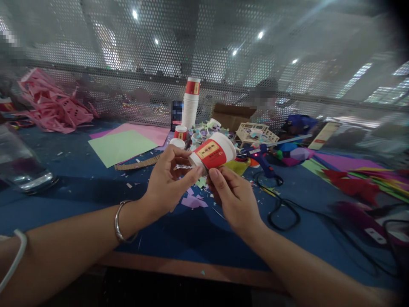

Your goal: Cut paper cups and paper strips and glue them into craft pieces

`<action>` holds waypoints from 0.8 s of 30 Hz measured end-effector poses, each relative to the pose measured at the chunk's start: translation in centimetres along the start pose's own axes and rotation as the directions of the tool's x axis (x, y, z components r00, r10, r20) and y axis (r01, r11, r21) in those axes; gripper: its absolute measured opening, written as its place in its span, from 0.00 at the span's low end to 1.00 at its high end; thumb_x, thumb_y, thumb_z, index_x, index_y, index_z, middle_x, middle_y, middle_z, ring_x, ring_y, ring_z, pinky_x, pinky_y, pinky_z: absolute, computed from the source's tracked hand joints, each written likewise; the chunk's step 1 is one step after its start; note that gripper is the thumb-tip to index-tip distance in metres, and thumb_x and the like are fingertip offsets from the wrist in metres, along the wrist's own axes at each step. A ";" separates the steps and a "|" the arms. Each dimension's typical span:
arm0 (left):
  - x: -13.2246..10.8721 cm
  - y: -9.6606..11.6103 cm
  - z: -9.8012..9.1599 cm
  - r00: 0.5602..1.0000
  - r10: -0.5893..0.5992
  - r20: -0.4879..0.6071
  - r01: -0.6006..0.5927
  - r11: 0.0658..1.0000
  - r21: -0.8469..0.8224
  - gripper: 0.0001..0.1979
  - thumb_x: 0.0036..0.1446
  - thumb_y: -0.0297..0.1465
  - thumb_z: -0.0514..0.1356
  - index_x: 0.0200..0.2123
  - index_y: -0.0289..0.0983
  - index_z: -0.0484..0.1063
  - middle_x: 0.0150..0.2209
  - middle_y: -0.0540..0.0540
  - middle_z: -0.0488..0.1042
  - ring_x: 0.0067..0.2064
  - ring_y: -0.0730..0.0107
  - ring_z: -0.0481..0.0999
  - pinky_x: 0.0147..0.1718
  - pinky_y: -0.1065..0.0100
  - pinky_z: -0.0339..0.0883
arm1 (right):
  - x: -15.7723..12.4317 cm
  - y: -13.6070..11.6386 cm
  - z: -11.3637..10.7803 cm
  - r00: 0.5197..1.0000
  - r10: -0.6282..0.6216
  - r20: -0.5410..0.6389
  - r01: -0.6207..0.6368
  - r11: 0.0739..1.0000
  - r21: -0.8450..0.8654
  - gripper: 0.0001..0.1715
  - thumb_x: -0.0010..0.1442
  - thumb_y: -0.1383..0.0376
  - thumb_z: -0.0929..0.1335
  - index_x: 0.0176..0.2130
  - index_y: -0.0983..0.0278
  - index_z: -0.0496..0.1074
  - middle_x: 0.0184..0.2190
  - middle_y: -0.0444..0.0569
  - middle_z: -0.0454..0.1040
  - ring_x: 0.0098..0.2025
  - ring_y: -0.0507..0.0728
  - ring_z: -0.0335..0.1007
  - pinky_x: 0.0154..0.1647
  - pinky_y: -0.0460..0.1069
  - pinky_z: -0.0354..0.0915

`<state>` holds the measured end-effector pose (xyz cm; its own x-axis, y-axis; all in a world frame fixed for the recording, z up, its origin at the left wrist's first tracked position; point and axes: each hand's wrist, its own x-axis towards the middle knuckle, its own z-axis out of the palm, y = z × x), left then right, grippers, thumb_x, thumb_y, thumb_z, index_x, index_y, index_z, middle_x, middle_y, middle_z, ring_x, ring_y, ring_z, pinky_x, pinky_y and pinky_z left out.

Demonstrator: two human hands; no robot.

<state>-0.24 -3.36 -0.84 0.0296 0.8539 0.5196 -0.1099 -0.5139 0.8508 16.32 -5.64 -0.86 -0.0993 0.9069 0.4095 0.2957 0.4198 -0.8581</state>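
Observation:
A red and white paper cup (pixel 214 152) lies tilted on its side between my hands, above the middle of the table, its wider rim toward the upper right. My left hand (pixel 171 181) grips the narrow base end with thumb and fingers. From below, my right hand (pixel 234 194) pinches the cup's lower side; some of its fingers are hidden behind the cup. Just beyond stand another red and white cup (pixel 180 133) and a tall stack of paper cups (pixel 191 106). Purple paper scraps (pixel 193 201) lie beneath my hands.
A blue glue gun (pixel 263 160) with a black cord (pixel 284 209) sits to the right. Green paper (pixel 123 147) and crumpled pink paper (pixel 56 102) are at left, near a clear glass (pixel 25 166). Behind are a small wooden frame (pixel 257 134) and a perforated metal screen (pixel 153 55).

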 end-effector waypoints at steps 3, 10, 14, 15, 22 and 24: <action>-0.3 0.0 0.1 1.000 0.023 -0.014 -0.022 0.999 0.043 0.14 0.52 0.31 0.69 0.38 0.41 0.67 0.40 0.47 0.73 0.39 0.69 0.76 0.36 0.66 0.76 | -0.1 0.0 0.1 1.000 0.012 0.004 -0.012 1.000 -0.008 0.25 0.68 0.48 0.64 0.28 0.61 0.65 0.23 0.42 0.63 0.23 0.50 0.56 0.22 0.47 0.53; -0.5 -0.2 0.2 0.995 0.088 -0.036 -0.084 0.992 0.094 0.14 0.51 0.30 0.69 0.39 0.39 0.68 0.41 0.47 0.70 0.40 0.68 0.76 0.38 0.64 0.78 | -0.2 0.0 0.2 1.000 0.012 -0.006 -0.012 0.999 -0.031 0.25 0.69 0.49 0.64 0.28 0.62 0.66 0.22 0.41 0.63 0.23 0.49 0.56 0.22 0.46 0.53; -0.4 -0.4 0.1 0.995 0.090 -0.042 -0.086 0.993 0.086 0.16 0.51 0.31 0.69 0.40 0.39 0.67 0.43 0.46 0.70 0.41 0.67 0.77 0.40 0.62 0.79 | 0.0 0.1 0.2 1.000 0.002 -0.012 -0.002 1.000 -0.019 0.25 0.69 0.49 0.64 0.27 0.62 0.66 0.22 0.42 0.63 0.23 0.49 0.56 0.22 0.46 0.53; -0.3 -0.5 0.0 0.994 0.094 -0.046 -0.090 0.992 0.090 0.17 0.51 0.30 0.70 0.41 0.40 0.67 0.43 0.46 0.70 0.42 0.66 0.77 0.40 0.62 0.79 | 0.1 0.1 0.3 1.000 0.008 -0.008 -0.008 1.000 -0.011 0.25 0.69 0.48 0.64 0.27 0.62 0.66 0.22 0.41 0.62 0.23 0.49 0.56 0.22 0.46 0.52; 0.0 -1.2 -0.4 0.979 0.199 -0.054 -0.189 0.971 0.147 0.17 0.51 0.28 0.69 0.42 0.40 0.68 0.45 0.47 0.66 0.44 0.67 0.75 0.42 0.63 0.79 | 0.1 0.4 0.4 0.998 0.055 0.021 -0.056 0.995 0.077 0.25 0.68 0.47 0.65 0.28 0.62 0.65 0.22 0.40 0.59 0.21 0.48 0.52 0.20 0.46 0.49; 0.1 -1.2 -0.6 0.971 0.235 -0.040 -0.226 0.960 0.165 0.18 0.50 0.28 0.69 0.43 0.41 0.68 0.45 0.47 0.65 0.45 0.66 0.75 0.42 0.62 0.79 | 0.0 0.4 0.4 0.998 0.059 0.026 -0.061 0.993 0.099 0.25 0.68 0.47 0.65 0.28 0.61 0.64 0.21 0.40 0.58 0.21 0.48 0.51 0.19 0.46 0.48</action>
<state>-0.66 -2.67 -1.86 -0.0367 0.7118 0.7015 0.0516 -0.6997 0.7126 16.09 -5.41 -1.34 -0.1059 0.9307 0.3501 0.2058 0.3649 -0.9080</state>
